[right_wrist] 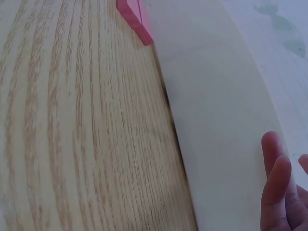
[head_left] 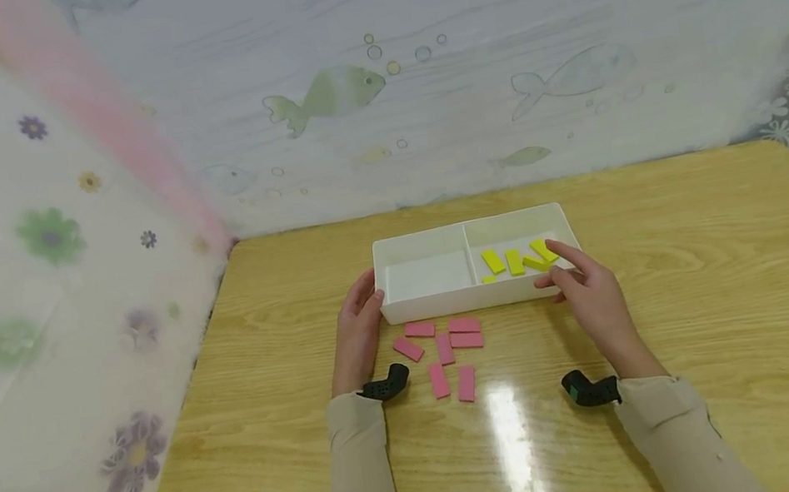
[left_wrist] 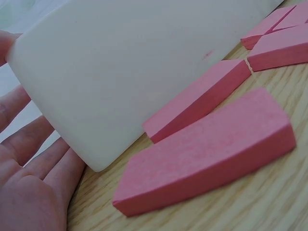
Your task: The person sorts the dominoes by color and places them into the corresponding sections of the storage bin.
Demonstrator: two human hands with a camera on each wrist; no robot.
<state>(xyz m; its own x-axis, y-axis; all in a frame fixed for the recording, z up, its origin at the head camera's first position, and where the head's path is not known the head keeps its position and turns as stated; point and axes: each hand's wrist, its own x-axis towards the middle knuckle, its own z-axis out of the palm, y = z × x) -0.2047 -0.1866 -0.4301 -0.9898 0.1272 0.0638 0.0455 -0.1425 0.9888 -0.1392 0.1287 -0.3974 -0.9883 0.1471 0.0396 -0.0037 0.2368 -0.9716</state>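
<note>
A white two-compartment box [head_left: 429,307] stands on the table, with several yellow blocks [head_left: 515,263] in its right compartment. My left hand [head_left: 356,327] holds the box's left end, thumb at the front corner and fingers along the side. In the left wrist view, that hand [left_wrist: 33,178] lies around the box corner. Over the right part of the front wall, my right hand [head_left: 591,298] reaches with fingers apart, index finger above the yellow blocks. Nothing shows between its fingers [right_wrist: 276,185] in the right wrist view. Several pink blocks [head_left: 467,384] lie in front of the box.
The box's left compartment [head_left: 429,275] shows a bare floor. A wooden table [head_left: 277,431] extends to both sides. Behind it hangs a pale sheet [head_left: 455,137] printed with fish, and a flowered sheet [head_left: 30,398] is at the left.
</note>
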